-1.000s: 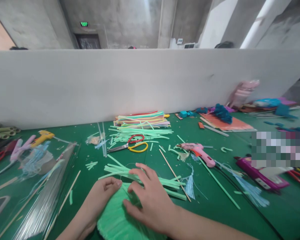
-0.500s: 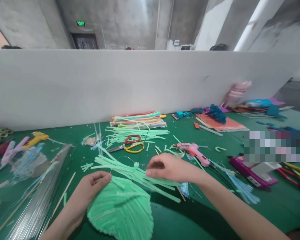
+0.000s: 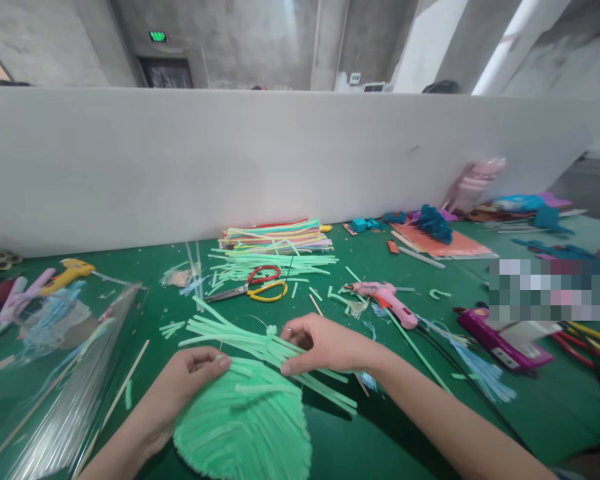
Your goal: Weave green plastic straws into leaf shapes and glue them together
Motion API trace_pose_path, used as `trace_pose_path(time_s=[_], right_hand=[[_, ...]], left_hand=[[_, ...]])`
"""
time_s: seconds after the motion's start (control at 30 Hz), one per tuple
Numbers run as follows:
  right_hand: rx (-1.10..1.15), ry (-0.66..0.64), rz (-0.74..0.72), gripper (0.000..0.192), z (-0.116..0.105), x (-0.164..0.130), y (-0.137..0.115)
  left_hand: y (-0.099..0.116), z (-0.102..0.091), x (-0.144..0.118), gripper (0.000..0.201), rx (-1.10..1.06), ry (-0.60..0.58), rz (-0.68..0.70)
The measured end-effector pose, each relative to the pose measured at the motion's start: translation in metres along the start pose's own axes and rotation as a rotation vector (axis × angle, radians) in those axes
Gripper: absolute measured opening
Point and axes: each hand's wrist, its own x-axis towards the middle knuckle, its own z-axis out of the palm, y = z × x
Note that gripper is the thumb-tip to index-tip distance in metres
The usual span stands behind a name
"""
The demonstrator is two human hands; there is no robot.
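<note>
A light green fan-shaped piece [image 3: 245, 427] made of fuzzy strips lies flat on the green table [image 3: 380, 440] near its front edge. My left hand [image 3: 187, 380] grips the fan's upper left edge. A loose bundle of light green strips [image 3: 240, 337] lies across the fan's top. My right hand [image 3: 320, 343] rests on this bundle with its fingers pinched on some strips. A thin wire loop shows just above the bundle.
Red and yellow scissors [image 3: 253, 288] lie among more green strips, with a stack of coloured strips [image 3: 275, 235] behind. A pink glue gun [image 3: 385, 298] lies to the right, a yellow one [image 3: 67, 272] far left. Clear plastic sleeves [image 3: 65, 393] cover the left. A white partition [image 3: 280, 153] bounds the table.
My right hand lifted off the fan, moved right, then came down onto the strip bundle. The fan, before partly covered, now lies in full view. My left hand has stayed on its edge.
</note>
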Motion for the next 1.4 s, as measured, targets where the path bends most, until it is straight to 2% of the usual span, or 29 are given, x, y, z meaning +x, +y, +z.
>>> trace_pose_path(time_s=[0.23,0.33,0.4,0.47,0.57,0.6,0.63,0.67,0.73,0.83,0.9,1.0,1.07,1.17,1.4], right_hand=[[-0.018,0.044,0.038,0.044,0.001,0.001,0.001],[0.007,0.164,-0.032,0.049,-0.003,0.001,0.001],[0.036,0.319,-0.108,0.043,-0.007,0.0,0.0],[-0.01,0.553,-0.194,0.035,-0.009,-0.003,-0.003],[-0.286,1.036,-0.394,0.023,-0.006,-0.011,-0.009],[-0.375,1.151,-0.46,0.017,-0.003,-0.013,-0.011],[-0.432,1.2,-0.502,0.01,0.001,-0.015,-0.012],[-0.45,1.179,-0.511,0.012,0.006,-0.016,-0.012],[-0.416,1.001,-0.432,0.024,0.016,-0.014,-0.007],[-0.306,0.78,-0.284,0.024,0.028,-0.002,0.006],[-0.118,0.682,-0.204,0.032,0.032,0.007,0.014],[0.279,0.563,-0.125,0.04,0.037,0.015,0.02],[0.456,0.527,-0.131,0.042,0.039,0.017,0.019],[0.56,0.49,-0.152,0.044,0.043,0.016,0.016],[0.496,0.569,-0.054,0.042,0.046,0.018,0.016]], left_hand=[[0.002,0.0,0.001,0.019,-0.067,0.026,-0.001],[0.005,0.003,-0.001,0.02,-0.116,0.041,-0.015],[0.006,0.004,-0.001,0.022,-0.156,0.074,-0.017],[0.007,0.004,0.001,0.026,-0.211,0.133,-0.006],[0.006,0.001,0.005,0.032,-0.275,0.232,0.046],[0.006,0.0,0.006,0.033,-0.294,0.261,0.078],[0.006,-0.001,0.007,0.034,-0.308,0.284,0.114],[0.006,-0.002,0.008,0.034,-0.317,0.305,0.156],[0.005,-0.003,0.008,0.034,-0.312,0.334,0.244],[0.003,-0.003,0.008,0.034,-0.284,0.363,0.322],[0.002,-0.003,0.008,0.035,-0.284,0.378,0.323],[0.003,0.0,0.007,0.04,-0.283,0.372,0.271],[0.004,0.003,0.006,0.042,-0.269,0.352,0.238],[0.004,0.006,0.004,0.04,-0.255,0.35,0.241],[0.001,0.004,0.004,0.036,-0.258,0.368,0.254]])
